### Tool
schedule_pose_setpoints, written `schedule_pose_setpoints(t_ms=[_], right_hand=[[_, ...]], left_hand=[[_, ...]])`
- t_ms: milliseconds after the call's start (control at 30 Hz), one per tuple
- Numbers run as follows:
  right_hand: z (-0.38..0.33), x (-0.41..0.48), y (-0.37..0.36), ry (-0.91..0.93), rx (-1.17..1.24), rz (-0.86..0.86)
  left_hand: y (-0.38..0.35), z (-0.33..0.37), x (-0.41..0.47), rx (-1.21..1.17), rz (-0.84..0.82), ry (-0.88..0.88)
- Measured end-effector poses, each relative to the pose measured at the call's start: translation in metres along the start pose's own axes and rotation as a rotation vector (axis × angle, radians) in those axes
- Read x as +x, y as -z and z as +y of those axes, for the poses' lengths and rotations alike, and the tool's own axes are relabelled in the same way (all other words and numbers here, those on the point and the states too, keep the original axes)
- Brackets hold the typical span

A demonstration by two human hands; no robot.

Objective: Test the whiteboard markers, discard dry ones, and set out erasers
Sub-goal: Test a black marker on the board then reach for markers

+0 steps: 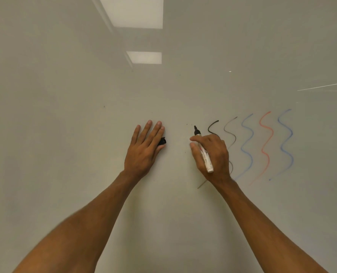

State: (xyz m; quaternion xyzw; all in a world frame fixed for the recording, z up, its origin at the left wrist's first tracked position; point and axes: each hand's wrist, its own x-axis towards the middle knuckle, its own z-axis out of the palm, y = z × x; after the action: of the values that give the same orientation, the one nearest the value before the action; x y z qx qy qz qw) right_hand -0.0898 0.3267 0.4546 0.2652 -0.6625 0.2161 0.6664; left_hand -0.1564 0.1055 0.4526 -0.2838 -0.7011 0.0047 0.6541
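My right hand [211, 154] grips an uncapped black whiteboard marker [203, 150] with a white barrel. Its tip [195, 127] points up and left, at the whiteboard [65, 115], just left of a black squiggle [213, 128]. My left hand [146, 148] lies against the board with its fingers straight. A black marker cap [162, 141] is pinched between its thumb and forefinger. My right hand covers the lower part of the black squiggle.
Right of the black squiggle run a faint grey-black wavy line [230, 133], a blue one [247, 142], a red one [266, 142] and another blue one [285, 142]. Ceiling lights reflect in the board [144, 57]. No eraser or bin shows.
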Motion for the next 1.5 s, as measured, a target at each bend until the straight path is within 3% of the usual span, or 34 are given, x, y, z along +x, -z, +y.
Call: schedule_pose_setpoints(t_ms=[233,367,500,733,933,1167,1333,1500], right_hand=[[0.002,0.003,-0.011,-0.252,-0.002,0.081],[0.002,-0.001,-0.022,-0.198,0.001,0.099],[0.0,-0.015,-0.03,-0.043,-0.041,-0.02],[0.0,-0.052,-0.021,-0.234,-0.036,0.11],[-0.005,-0.085,-0.015,-0.04,-0.099,-0.102],[-0.008,-0.12,0.003,-0.279,-0.122,-0.076],[-0.022,-0.136,0.001,-0.044,-0.113,-0.379],[-0.026,-0.136,0.012,-0.066,-0.095,-0.433]], left_hand=[[-0.002,0.0,-0.001,0.026,0.036,-0.01],[-0.003,0.001,-0.001,0.035,0.05,-0.012],[-0.004,0.0,-0.002,0.04,0.052,-0.016],[-0.006,0.001,-0.003,0.031,0.059,-0.01],[-0.006,-0.001,-0.002,0.028,0.075,-0.018],[-0.004,0.002,-0.002,-0.005,0.077,0.031],[0.0,0.014,-0.007,-0.028,0.048,0.106],[0.009,0.036,-0.051,-0.023,-0.045,0.075]])
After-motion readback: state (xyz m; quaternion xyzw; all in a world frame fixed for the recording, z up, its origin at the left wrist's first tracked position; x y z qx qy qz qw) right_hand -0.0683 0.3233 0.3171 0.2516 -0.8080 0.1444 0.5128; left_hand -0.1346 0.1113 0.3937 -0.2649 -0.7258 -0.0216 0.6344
